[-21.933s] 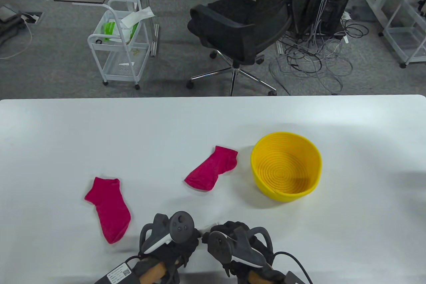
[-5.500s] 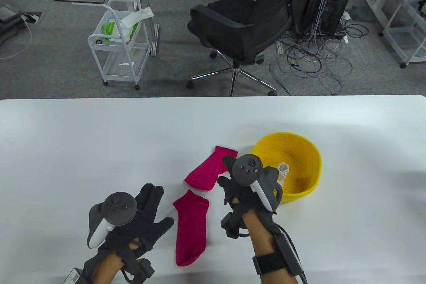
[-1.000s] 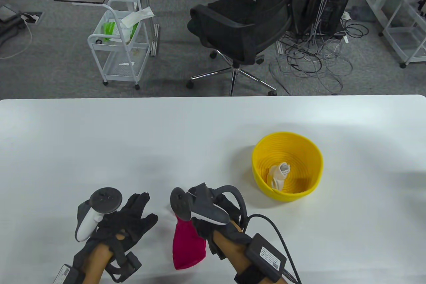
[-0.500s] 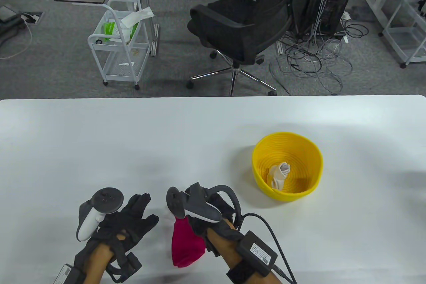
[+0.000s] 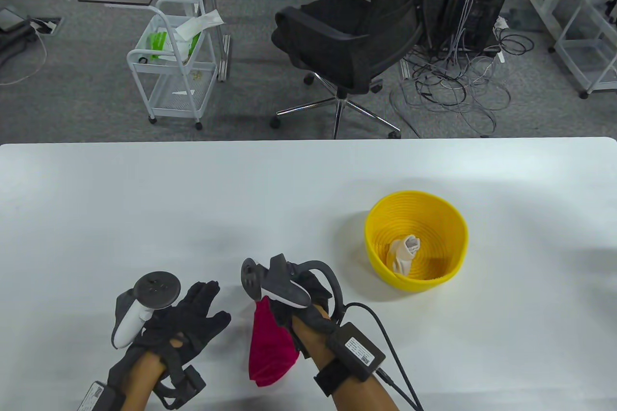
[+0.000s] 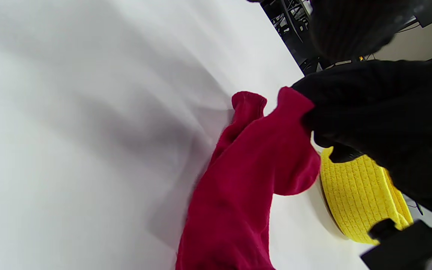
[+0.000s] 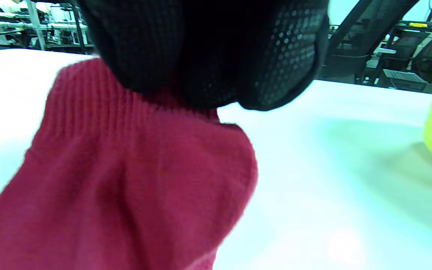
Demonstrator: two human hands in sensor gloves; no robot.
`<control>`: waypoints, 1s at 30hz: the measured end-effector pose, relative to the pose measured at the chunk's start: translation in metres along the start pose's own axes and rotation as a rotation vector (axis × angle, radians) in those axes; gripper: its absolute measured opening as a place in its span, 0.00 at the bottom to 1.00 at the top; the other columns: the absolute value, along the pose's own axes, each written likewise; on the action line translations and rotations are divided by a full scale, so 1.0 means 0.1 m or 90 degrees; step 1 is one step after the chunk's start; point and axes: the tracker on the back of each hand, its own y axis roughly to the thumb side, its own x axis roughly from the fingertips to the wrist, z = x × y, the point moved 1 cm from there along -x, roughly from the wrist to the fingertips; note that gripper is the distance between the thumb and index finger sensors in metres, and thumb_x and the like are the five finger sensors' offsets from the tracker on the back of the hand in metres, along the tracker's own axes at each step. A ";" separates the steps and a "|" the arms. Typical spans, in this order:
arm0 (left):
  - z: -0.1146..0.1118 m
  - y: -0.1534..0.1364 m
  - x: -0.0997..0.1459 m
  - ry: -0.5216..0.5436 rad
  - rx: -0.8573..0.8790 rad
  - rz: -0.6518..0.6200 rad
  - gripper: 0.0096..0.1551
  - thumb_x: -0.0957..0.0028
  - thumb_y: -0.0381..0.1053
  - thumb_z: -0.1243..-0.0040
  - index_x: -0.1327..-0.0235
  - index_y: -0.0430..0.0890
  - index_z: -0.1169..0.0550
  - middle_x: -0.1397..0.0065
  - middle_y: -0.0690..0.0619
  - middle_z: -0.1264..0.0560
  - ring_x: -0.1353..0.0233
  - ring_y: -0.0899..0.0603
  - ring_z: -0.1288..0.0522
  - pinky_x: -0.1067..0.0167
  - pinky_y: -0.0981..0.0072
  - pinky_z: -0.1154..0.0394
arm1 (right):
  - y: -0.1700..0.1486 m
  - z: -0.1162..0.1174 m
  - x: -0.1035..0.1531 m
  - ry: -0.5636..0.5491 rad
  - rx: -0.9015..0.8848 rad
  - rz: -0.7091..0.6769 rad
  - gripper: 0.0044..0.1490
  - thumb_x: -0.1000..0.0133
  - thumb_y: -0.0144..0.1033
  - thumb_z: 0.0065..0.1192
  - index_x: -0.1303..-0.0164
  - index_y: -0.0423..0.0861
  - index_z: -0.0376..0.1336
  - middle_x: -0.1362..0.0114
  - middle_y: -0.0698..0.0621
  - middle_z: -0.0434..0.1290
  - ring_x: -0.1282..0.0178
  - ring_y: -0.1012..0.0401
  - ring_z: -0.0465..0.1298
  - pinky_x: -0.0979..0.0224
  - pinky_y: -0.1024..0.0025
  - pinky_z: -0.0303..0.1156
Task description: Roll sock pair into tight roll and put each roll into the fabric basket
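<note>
The red sock pair (image 5: 270, 348) lies stacked near the table's front edge. My right hand (image 5: 285, 307) pinches its cuff end and holds that end a little above the table. In the right wrist view my gloved fingers (image 7: 276, 56) close on the ribbed cuff of the red socks (image 7: 137, 180). My left hand (image 5: 205, 305) lies flat on the table just left of the socks, fingers straight, holding nothing. In the left wrist view the red socks (image 6: 246, 180) hang from my right hand (image 6: 351, 108). The yellow fabric basket (image 5: 450, 225) stands to the right with a white sock roll (image 5: 405, 251) inside.
The white table (image 5: 193, 199) runs the full width of the table view. Beyond its far edge stand a black office chair (image 5: 356, 35), a white wire cart (image 5: 168, 64) and tangled cables (image 5: 453, 83) on the floor.
My right hand has turned and shifted slightly left and away with the cuff end of the red socks. The left hand and the basket have stayed put.
</note>
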 end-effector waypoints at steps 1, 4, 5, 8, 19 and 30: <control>0.00 0.00 0.00 0.000 -0.001 0.000 0.50 0.58 0.68 0.43 0.25 0.57 0.50 0.17 0.51 0.60 0.16 0.38 0.57 0.26 0.45 0.57 | -0.01 0.02 -0.02 0.000 -0.002 0.006 0.25 0.52 0.40 0.71 0.43 0.62 0.71 0.33 0.60 0.77 0.42 0.65 0.83 0.42 0.67 0.83; -0.01 0.00 0.00 -0.002 -0.003 -0.001 0.50 0.58 0.67 0.43 0.25 0.57 0.50 0.17 0.51 0.60 0.16 0.38 0.57 0.26 0.45 0.57 | -0.07 0.09 -0.08 -0.003 -0.014 0.025 0.28 0.51 0.42 0.68 0.39 0.63 0.68 0.29 0.60 0.74 0.36 0.65 0.81 0.36 0.66 0.81; -0.01 0.01 0.00 -0.002 -0.004 -0.001 0.50 0.58 0.67 0.43 0.25 0.57 0.50 0.17 0.51 0.61 0.16 0.38 0.57 0.26 0.45 0.57 | -0.08 0.10 -0.08 -0.005 -0.020 0.025 0.29 0.51 0.43 0.67 0.37 0.64 0.67 0.27 0.61 0.72 0.32 0.64 0.80 0.33 0.65 0.79; -0.03 0.02 0.00 -0.006 -0.013 -0.003 0.50 0.58 0.68 0.43 0.25 0.57 0.50 0.17 0.51 0.60 0.16 0.38 0.57 0.26 0.45 0.57 | -0.13 0.13 -0.07 -0.009 -0.043 0.014 0.32 0.50 0.46 0.63 0.33 0.66 0.62 0.21 0.63 0.67 0.23 0.62 0.74 0.26 0.58 0.73; -0.21 0.14 -0.06 -0.047 -0.076 -0.041 0.48 0.57 0.65 0.42 0.25 0.55 0.47 0.17 0.51 0.57 0.16 0.38 0.54 0.26 0.45 0.54 | -0.41 0.02 0.34 -0.068 -0.091 -0.047 0.35 0.52 0.50 0.65 0.32 0.63 0.61 0.22 0.60 0.68 0.23 0.59 0.73 0.26 0.52 0.71; -0.65 0.46 -0.05 -0.103 -0.252 -0.115 0.35 0.60 0.58 0.32 0.36 0.51 0.22 0.30 0.46 0.27 0.35 0.38 0.23 0.43 0.50 0.26 | -0.32 0.18 0.99 0.027 -0.106 -0.160 0.26 0.54 0.50 0.71 0.44 0.64 0.72 0.35 0.61 0.80 0.38 0.61 0.83 0.38 0.57 0.79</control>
